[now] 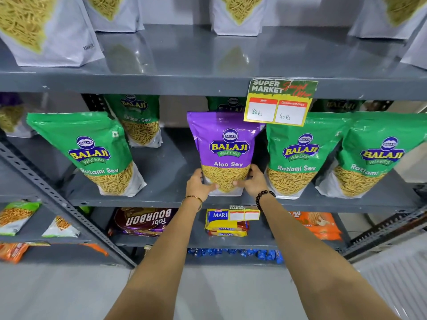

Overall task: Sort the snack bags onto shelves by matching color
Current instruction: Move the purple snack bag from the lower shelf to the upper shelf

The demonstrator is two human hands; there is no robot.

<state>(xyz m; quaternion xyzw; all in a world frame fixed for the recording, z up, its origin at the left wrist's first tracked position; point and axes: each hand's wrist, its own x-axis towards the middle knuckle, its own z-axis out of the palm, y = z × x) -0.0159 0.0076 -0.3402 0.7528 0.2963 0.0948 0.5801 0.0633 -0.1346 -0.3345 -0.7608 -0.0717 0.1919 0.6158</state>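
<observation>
A purple Aloo Sev bag (pixel 225 148) stands upright at the front of the middle shelf (pixel 161 197), among green Ratlami Sev bags. My left hand (pixel 199 184) grips its lower left corner and my right hand (pixel 251 181) grips its lower right corner. One green bag (pixel 92 153) leans to the left, two more green bags (pixel 298 155) (pixel 374 155) stand to the right, and further green ones (pixel 138 118) sit behind. The top shelf (pixel 208 63) carries white-bottomed bags (pixel 46 31) whose upper parts are cut off.
A price tag card (pixel 279 102) hangs from the top shelf edge, overlapping the purple bag's top right. Below are a Bourbon pack (pixel 143 221), Marie biscuit packs (pixel 225 224), orange packs (pixel 321 225) and blue wrappers (pixel 235 253). A slotted steel upright (pixel 57 199) runs diagonally at left.
</observation>
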